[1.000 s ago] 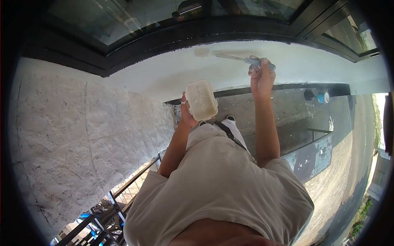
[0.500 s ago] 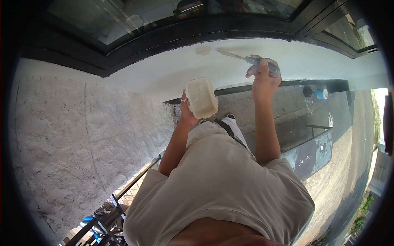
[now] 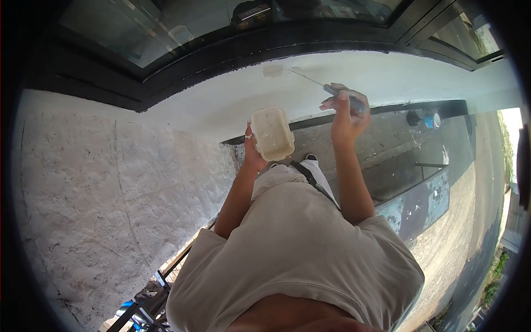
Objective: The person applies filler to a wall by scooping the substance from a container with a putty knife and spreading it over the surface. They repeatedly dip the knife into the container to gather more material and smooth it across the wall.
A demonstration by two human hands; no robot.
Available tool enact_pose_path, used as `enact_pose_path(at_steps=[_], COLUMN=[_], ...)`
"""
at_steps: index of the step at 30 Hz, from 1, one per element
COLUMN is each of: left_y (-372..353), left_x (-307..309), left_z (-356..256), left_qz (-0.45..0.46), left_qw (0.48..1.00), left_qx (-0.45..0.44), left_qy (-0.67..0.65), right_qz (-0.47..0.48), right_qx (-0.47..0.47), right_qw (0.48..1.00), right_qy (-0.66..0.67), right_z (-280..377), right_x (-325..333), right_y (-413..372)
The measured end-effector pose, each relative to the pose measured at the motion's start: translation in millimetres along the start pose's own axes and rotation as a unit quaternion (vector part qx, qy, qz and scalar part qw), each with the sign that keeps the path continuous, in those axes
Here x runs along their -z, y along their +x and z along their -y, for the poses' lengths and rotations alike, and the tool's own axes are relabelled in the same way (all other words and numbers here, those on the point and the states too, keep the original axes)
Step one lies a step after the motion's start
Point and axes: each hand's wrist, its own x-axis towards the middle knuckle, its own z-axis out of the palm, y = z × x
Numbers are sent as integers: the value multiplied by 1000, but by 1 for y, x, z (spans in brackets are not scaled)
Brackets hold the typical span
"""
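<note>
The container (image 3: 272, 135) is cream, the tool handle (image 3: 333, 90) grey-blue. A beige patch (image 3: 273, 70) tints the off-white wall (image 3: 398, 77) under a black window frame (image 3: 265, 52). The shirt (image 3: 298, 238) is pale beige, the trousers (image 3: 272, 177) white, the bucket (image 3: 432, 121) blue and white.

Passable gap between container (image 3: 272, 134) and scraper (image 3: 332, 90); black window frame (image 3: 265, 46) blocks above.
</note>
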Motion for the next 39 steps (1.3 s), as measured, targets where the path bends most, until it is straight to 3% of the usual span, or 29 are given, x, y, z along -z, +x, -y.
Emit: enact_pose_path(at_steps=[9, 15, 18, 21, 28, 39], left_y=[0, 1, 0, 1, 6, 3], left_x=[2, -4, -5, -5, -6, 6], left_z=[-8, -12, -15, -17, -20, -21], left_qz=[2, -12, -26, -27, 2, -7], left_qw=[1000, 999, 998, 998, 999, 999], left_qx=[15, 7, 6, 2, 15, -1], left_qy=[19, 42, 50, 51, 35, 37], right_qz=[-37, 5, -60, -66, -21, -14], right_qx=[33, 25, 15, 38, -52, -127], right_qw=[998, 998, 996, 995, 995, 983], right_qy=[35, 53, 59, 71, 84, 131], right_z=[-14, -29, -25, -20, -16, -22], right_x=[3, -5, -7, 0, 5, 9], right_y=[-7, -23, -19, -13, -18, 65])
